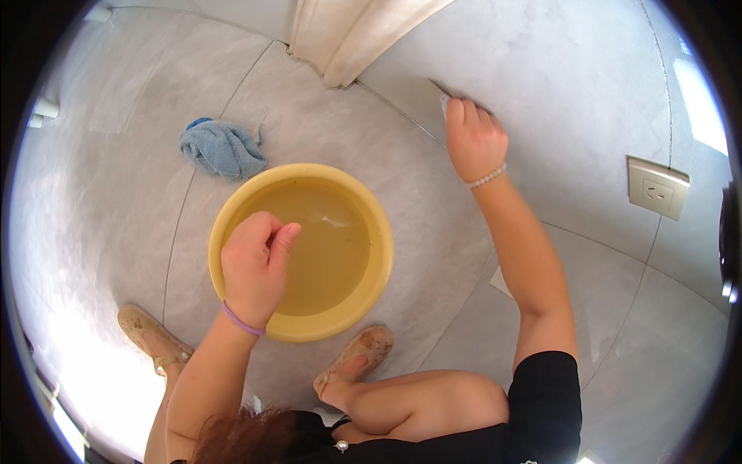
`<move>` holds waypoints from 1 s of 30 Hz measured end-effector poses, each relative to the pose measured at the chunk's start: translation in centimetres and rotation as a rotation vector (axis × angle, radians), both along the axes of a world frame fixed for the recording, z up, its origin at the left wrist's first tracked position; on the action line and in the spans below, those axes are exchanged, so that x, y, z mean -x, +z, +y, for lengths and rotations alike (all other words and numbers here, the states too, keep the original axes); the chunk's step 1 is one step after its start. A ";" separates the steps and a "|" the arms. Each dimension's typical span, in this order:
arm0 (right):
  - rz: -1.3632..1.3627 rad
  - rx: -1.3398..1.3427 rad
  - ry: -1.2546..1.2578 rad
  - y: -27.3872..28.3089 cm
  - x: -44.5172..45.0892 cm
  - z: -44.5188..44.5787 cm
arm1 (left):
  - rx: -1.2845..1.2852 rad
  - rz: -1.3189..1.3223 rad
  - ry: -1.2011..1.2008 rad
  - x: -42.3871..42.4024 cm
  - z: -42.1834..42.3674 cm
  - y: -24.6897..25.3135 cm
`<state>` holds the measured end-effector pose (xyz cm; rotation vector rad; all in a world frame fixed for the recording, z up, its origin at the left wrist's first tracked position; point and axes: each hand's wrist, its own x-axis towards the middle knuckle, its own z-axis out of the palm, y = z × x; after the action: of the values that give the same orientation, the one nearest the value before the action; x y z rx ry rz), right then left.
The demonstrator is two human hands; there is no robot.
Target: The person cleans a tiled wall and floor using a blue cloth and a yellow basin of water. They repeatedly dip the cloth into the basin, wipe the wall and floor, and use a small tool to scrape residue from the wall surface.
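My right hand (476,136), with a beaded bracelet at the wrist, is closed around a thin flat tool (444,100) at the grey tiled wall (556,104). Only a pale bit and a dark narrow edge of the tool show past my fingers; the rest is hidden. Over the left part of a yellow plastic basin (384,255) is my left hand (255,261), its fingers curled in and nothing visible in them. Cloudy water (324,261) fills much of the basin. A crumpled blue-grey cloth (223,149) lies on the floor beyond the basin's upper left rim.
A cream moulded door frame (342,40) meets the floor at the top. On the wall at right is a power socket (658,188). My sandalled feet (356,354) flank the basin's near side. Grey tile flooring (139,203) spreads around, with strong glare at lower left.
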<state>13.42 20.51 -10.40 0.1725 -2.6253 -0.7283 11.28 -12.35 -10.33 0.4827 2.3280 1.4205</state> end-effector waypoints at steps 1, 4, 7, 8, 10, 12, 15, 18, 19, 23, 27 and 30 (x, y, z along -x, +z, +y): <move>0.003 0.018 0.008 0.1 0.8 -0.4 | -0.003 -0.020 0.016 0.2 0.1 0.2; -0.109 -0.051 -0.048 -1.4 1.8 -1.3 | -0.037 -0.100 -0.007 0.6 0.2 0.9; -0.064 -0.038 0.008 -1.6 1.8 -1.8 | -0.055 -0.138 -0.059 0.7 -0.2 1.1; -0.033 -0.035 0.013 -1.7 2.0 -1.6 | -0.057 -0.144 -0.076 0.7 -0.4 1.0; 0.024 -0.038 0.024 -1.2 2.1 -1.0 | -0.054 -0.160 -0.058 0.6 -0.8 0.7; -0.053 -0.073 0.023 -1.7 1.9 -1.3 | -0.057 -0.167 -0.052 0.5 -1.1 0.5; -0.040 -0.057 -0.009 -1.3 2.3 -1.5 | -0.065 -0.168 -0.059 0.2 -1.2 0.2; -0.108 -0.090 -0.048 -1.9 2.1 -1.6 | -0.060 -0.190 -0.069 0.3 -1.3 -0.1; -0.153 -0.118 -0.064 -2.1 2.0 -1.5 | -0.058 -0.205 -0.077 0.4 -1.3 0.1; 0.029 -0.036 0.021 -1.2 2.3 -1.6 | -0.067 -0.229 -0.046 0.5 -1.5 0.1; -0.071 -0.028 -0.006 -1.6 1.6 -1.4 | -0.070 -0.256 -0.062 0.5 -1.4 0.2; -0.055 -0.007 -0.030 -1.6 1.5 -1.3 | -0.067 -0.236 -0.093 0.3 -1.2 0.2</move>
<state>11.88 19.17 -11.99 0.1583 -2.6833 -0.7537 10.93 -13.58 -10.09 0.4119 2.0525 1.4314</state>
